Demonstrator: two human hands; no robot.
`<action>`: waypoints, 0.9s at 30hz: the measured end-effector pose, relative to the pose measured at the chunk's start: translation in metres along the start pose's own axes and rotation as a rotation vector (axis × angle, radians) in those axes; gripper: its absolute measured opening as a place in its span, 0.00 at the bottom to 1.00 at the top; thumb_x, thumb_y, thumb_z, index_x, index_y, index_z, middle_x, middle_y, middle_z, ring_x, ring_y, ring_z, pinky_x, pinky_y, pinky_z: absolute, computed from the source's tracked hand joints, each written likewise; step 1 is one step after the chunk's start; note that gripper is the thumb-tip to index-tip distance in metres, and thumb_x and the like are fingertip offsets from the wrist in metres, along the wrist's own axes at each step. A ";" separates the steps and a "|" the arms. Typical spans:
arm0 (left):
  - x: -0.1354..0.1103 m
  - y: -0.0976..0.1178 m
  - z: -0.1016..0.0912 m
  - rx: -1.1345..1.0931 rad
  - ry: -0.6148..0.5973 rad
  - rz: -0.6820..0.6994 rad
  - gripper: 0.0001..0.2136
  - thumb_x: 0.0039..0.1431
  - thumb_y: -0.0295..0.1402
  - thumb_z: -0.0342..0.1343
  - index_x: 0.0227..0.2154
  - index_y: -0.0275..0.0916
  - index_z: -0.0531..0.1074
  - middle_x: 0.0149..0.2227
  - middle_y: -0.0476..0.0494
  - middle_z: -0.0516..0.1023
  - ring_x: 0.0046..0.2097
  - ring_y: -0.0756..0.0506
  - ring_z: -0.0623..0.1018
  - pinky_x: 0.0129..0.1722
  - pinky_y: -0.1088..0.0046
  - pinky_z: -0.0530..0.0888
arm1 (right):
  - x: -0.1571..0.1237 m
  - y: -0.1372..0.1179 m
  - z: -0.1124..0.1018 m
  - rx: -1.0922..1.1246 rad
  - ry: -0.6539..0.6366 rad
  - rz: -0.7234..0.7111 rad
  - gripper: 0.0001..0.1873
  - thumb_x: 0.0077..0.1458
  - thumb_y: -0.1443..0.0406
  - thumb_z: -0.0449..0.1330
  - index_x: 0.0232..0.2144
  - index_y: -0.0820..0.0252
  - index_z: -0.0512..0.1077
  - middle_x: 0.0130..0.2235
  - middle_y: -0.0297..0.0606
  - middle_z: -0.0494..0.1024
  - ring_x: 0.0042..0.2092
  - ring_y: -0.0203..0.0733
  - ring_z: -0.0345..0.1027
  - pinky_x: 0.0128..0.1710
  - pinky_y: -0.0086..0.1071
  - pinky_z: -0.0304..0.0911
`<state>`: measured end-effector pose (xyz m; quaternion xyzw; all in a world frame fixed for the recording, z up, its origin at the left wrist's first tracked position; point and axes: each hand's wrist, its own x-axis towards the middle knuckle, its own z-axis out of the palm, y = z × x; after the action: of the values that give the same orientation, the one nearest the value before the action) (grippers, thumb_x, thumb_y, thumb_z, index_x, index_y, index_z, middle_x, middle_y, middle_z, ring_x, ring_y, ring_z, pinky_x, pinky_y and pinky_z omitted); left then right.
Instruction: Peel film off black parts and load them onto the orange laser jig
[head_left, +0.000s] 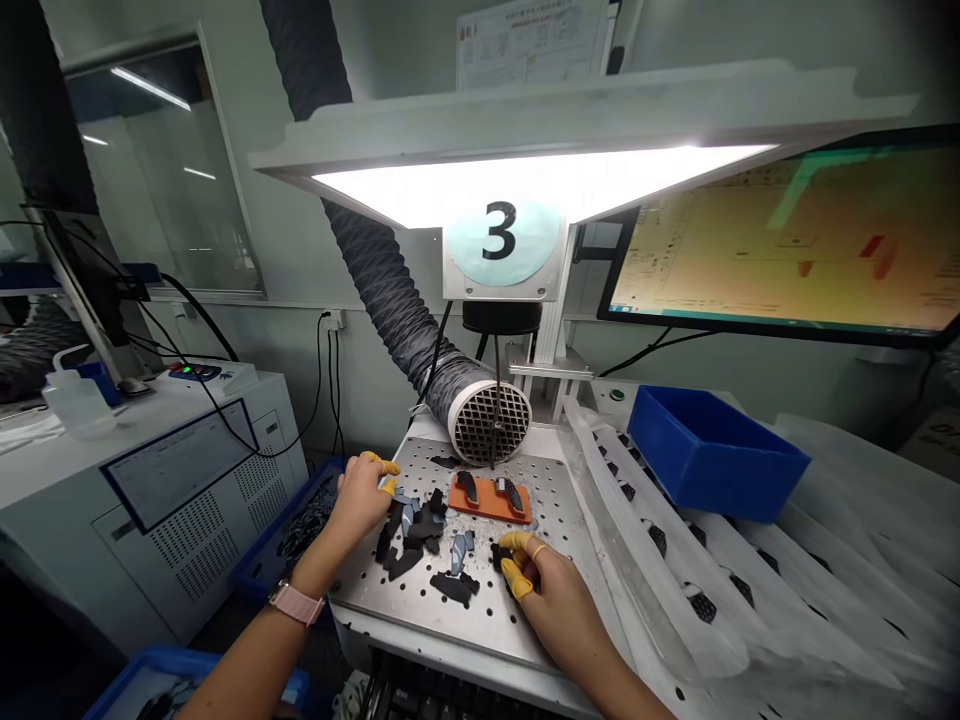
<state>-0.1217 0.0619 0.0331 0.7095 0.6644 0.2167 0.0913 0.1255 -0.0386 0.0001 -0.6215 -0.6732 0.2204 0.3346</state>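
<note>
My left hand (362, 492), with yellow finger covers and a pink-strapped watch on the wrist, hovers at the left edge of the perforated metal plate (540, 490). Its thumb and forefinger are apart, with nothing visible between them. Just right of it lies a heap of black and grey-blue scraps (412, 530). My right hand (551, 590), also in yellow finger covers, pinches a small black piece (500, 556) low over the plate. An orange fixture block (487, 498) sits mid-plate, bearing two dark curved parts (511, 494). More scraps (454, 585) lie between my hands.
A round vent grille (491, 422) ends a grey hose behind the plate. Overhead hangs a bright lamp (525, 185). On the right, a blue bin (716, 450) stands on white film strips (675, 570) holding several dark parts. Blue crates (259, 580) with scraps sit lower left.
</note>
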 end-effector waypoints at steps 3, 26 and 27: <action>-0.003 -0.007 -0.002 0.005 -0.135 0.084 0.21 0.49 0.27 0.49 0.48 0.43 0.70 0.49 0.41 0.70 0.52 0.39 0.65 0.50 0.66 0.63 | 0.000 0.000 0.000 0.000 -0.002 -0.009 0.13 0.53 0.64 0.50 0.39 0.58 0.71 0.29 0.35 0.72 0.31 0.42 0.66 0.32 0.33 0.59; 0.005 -0.016 0.009 0.097 -0.120 -0.010 0.12 0.55 0.40 0.46 0.27 0.37 0.69 0.34 0.35 0.72 0.41 0.37 0.71 0.38 0.65 0.65 | -0.001 0.000 0.000 -0.001 -0.001 -0.004 0.12 0.53 0.64 0.51 0.39 0.57 0.71 0.29 0.35 0.72 0.31 0.43 0.66 0.31 0.34 0.59; 0.004 -0.015 0.009 0.111 -0.115 -0.022 0.13 0.54 0.41 0.46 0.27 0.37 0.68 0.35 0.34 0.72 0.41 0.35 0.71 0.38 0.64 0.65 | -0.001 -0.001 -0.001 -0.003 -0.003 -0.004 0.13 0.53 0.64 0.51 0.39 0.57 0.71 0.29 0.35 0.72 0.31 0.43 0.66 0.31 0.34 0.59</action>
<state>-0.1309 0.0685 0.0192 0.7174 0.6767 0.1373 0.0923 0.1254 -0.0394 0.0008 -0.6203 -0.6754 0.2195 0.3330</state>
